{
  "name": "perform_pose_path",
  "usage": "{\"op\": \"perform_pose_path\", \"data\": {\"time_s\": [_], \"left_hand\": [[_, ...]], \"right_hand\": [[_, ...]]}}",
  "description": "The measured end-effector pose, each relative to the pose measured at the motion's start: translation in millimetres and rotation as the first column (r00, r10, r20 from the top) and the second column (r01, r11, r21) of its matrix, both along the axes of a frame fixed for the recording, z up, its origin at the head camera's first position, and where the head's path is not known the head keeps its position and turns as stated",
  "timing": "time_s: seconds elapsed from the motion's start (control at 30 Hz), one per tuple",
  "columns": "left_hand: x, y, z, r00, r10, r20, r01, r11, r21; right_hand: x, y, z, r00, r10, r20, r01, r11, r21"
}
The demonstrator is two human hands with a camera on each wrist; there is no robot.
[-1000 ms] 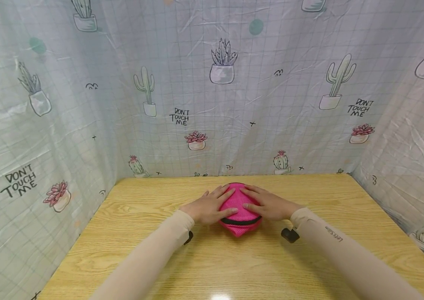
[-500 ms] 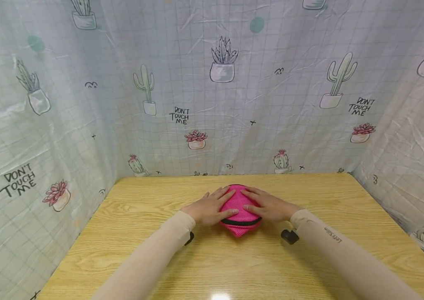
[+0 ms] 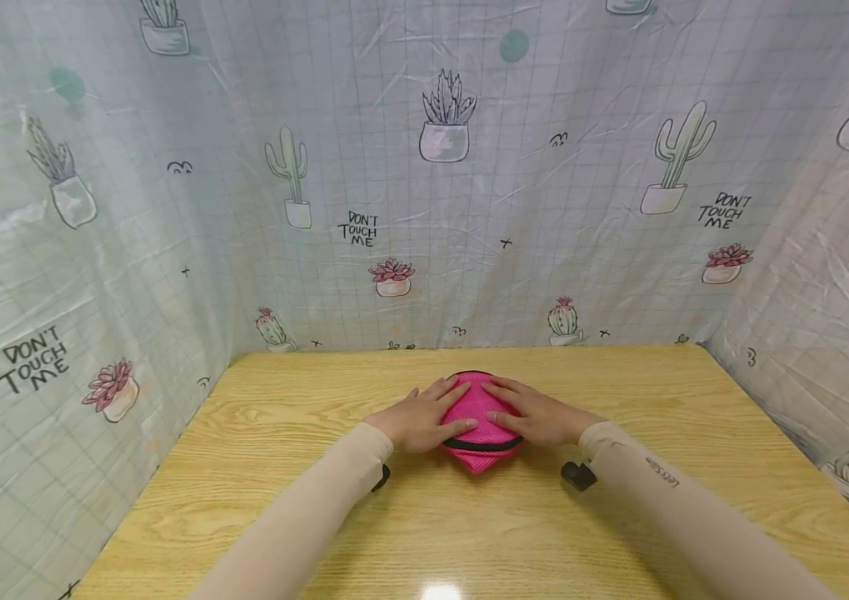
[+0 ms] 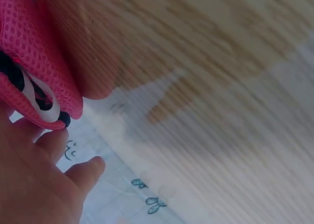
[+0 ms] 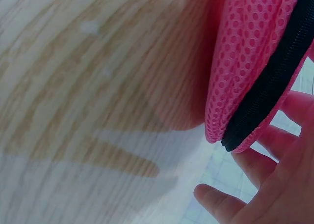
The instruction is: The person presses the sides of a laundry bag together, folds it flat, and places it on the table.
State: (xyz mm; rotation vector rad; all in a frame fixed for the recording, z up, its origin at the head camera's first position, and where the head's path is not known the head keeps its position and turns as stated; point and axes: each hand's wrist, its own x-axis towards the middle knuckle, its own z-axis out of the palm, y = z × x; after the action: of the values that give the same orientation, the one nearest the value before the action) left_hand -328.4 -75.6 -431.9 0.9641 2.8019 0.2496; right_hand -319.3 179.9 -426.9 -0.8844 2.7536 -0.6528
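Note:
A bright pink mesh pouch (image 3: 475, 407) with a black zipper (image 5: 270, 86) sits on the table, one pointed corner towards me. My left hand (image 3: 418, 419) rests on its left side, with the fingers spread and the thumb across the top. From the right, my right hand (image 3: 546, 414) lies on it in much the same way, its fingertips near those of the left. In the left wrist view a white strip (image 4: 46, 101) shows along the pouch's edge by the zipper. The pouch's contents are hidden.
The wooden table (image 3: 424, 525) has a light reflection at its front. A curtain (image 3: 364, 125) printed with potted cacti hangs along the back and both sides. Black wrist devices are strapped under the sleeves, such as the right one (image 3: 578, 476).
Both hands stay on the pouch in nearly the same pose. The pouch's far top edge appears slightly lower, and the head view has shifted a little.

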Motion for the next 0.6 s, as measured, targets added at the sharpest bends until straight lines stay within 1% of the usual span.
{"op": "perform_pose_path", "data": {"time_s": [0.33, 0.43, 0.6], "left_hand": [[-1.1, 0.5, -1.9, 0.998, 0.013, 0.057, -0.014, 1.0, 0.017], [-1.3, 0.5, -2.8, 0.997, 0.014, 0.071, -0.015, 1.0, 0.012], [-1.5, -0.3, -1.9, 0.994, 0.019, 0.107, -0.02, 1.0, 0.008]], "right_hand": [[-3.1, 0.7, -8.2, 1.0, 0.01, 0.021, -0.009, 1.0, -0.006], [-3.8, 1.2, -9.6, 0.999, 0.009, 0.038, -0.008, 1.0, -0.003], [-4.3, 1.4, -9.8, 0.999, 0.005, 0.044, -0.005, 1.0, 0.009]]}}
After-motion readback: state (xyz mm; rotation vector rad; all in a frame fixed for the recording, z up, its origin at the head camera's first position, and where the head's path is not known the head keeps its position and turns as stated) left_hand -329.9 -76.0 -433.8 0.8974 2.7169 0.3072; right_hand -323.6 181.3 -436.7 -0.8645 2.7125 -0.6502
